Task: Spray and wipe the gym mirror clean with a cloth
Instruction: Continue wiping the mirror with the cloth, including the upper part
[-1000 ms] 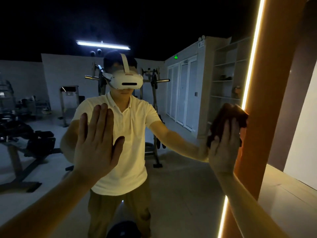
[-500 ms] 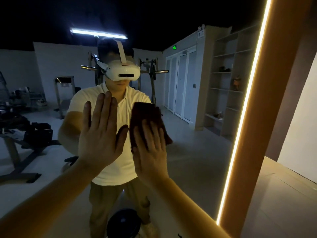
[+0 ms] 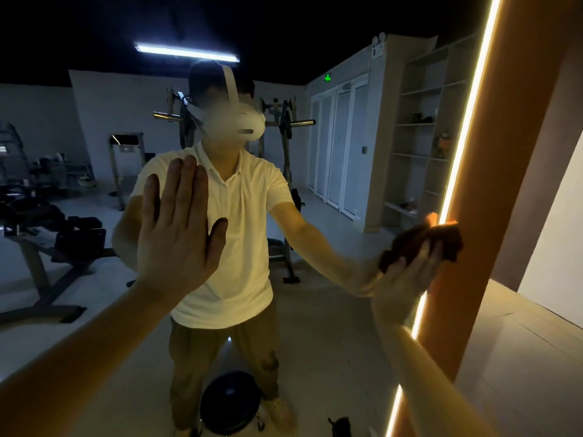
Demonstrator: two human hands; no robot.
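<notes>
My left hand point(image 3: 176, 228) braces flat with spread fingers on the mirror point(image 3: 331, 310) while my right hand point(image 3: 407, 272) presses the dark cloth point(image 3: 419, 244) against its lit right edge point(image 3: 454, 171); firm, overlapping strokes should prevent streaks.

Our left hand point(image 3: 176, 228) is flat, fingers spread and upright; our right hand point(image 3: 407, 275) reaches far right, palm pressing forward.

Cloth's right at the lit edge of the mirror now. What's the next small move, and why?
Probably sweep the right hand and its dark cloth back leftward across the glass, a little lower. The cloth sits against the glowing edge strip, so that pass has no room left, while the left hand lies flat on the mirror, bracing.
</notes>
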